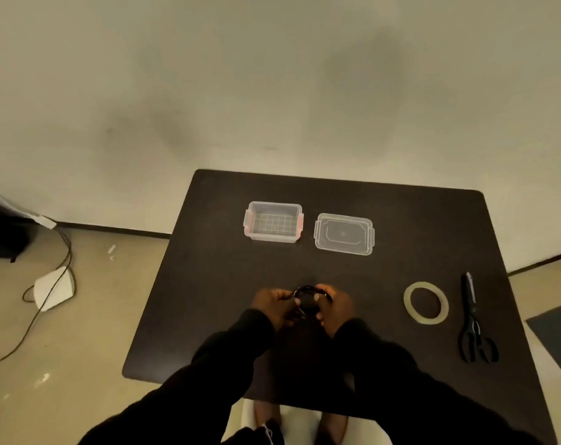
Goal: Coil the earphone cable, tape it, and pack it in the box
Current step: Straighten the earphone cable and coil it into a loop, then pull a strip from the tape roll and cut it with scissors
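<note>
- Dark and matte, your counter (208,284) stands against a pale wall, with beige floor to either side.
- Both your hands sit low at the counter's middle: your left hand (272,305) and right hand (337,306) hold the black earphone cable (306,298) between them, already looped into a small ring.
- Fingers of both hands are curled round the coil's sides, pinching it; the detail of each grip is too blurred to tell.
- Judging by this, you are at the end of coiling; no tape appears on the cable.
- Next calls for one hand to keep the loops pinched while the other reaches right for the tape roll (426,303), with the scissors (473,319) just beyond it.
- At the far side wait the clear box (273,221), open, and its lid (344,234) beside it.
</note>
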